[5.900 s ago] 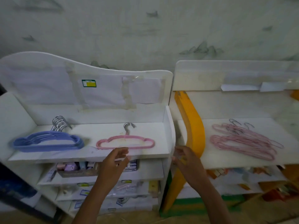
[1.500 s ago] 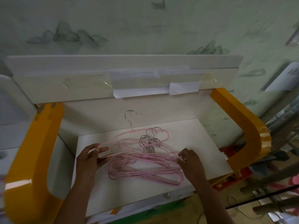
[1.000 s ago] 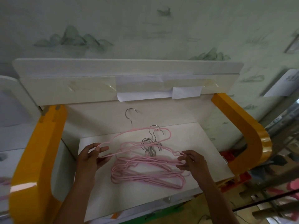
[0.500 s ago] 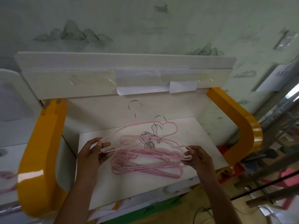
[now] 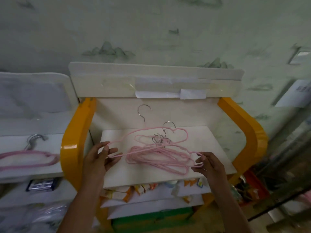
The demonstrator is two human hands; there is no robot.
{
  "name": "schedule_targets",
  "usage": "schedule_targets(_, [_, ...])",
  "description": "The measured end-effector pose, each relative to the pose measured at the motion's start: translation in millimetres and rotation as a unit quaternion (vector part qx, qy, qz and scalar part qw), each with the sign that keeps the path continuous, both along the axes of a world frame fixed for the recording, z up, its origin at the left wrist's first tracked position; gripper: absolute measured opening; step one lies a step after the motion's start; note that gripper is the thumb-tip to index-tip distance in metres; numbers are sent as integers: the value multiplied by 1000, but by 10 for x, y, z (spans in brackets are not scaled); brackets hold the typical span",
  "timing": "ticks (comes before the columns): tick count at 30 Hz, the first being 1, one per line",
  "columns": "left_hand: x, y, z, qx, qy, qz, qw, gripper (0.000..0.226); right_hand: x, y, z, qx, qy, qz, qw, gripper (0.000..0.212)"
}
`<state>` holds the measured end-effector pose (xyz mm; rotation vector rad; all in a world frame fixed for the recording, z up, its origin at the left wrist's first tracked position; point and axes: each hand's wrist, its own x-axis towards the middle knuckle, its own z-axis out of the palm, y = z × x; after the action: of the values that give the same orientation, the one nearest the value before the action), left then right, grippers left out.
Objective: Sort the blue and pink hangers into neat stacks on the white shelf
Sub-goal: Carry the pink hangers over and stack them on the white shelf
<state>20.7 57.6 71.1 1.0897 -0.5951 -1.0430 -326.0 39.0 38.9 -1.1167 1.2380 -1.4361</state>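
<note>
Lifted higher, pink hanger: my hands, left hand and right hand, pinch its ends; light, stiff, snag-prone.

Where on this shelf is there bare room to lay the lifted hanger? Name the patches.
Shelf: bare strip right of the pink pile, toward the yellow side; another along the front edge between left hand and right hand. The middle is crowded with hangers and hooks.

Two bare forearms came up from the bottom edge — no sleeves, no watch or bands showed on either. The left hand and right hand wore no gloves — fingers slim, nails short.
</note>
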Motion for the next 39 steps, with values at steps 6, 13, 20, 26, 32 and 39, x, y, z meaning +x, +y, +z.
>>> schedule_targets(6, [-43,894,-24,-3,-27,56,998,16,-37,639,-32,-13,31,32,999,18])
schedule_targets(13, [321,1726,23,-7,-42,139,989,20,390,927,-54,-7,16,99,995,17])
schedule_targets(20, [1028,2380,94,-21,-29,247,968,19,1343,1005,85,-32,52,178,982,14])
schedule_targets(26, [1764,2848,79,-19,-34,290,956,22,2296,1189,123,-34,64,224,972,16])
schedule_targets(32, [2792,3194,45,-9,-49,296,954,29,3431,1412,92,-20,52,250,967,16])
schedule_targets(39, [3663,3305,-98,7,-28,289,957,32,4298,1488,-8,10,42,251,967,16])
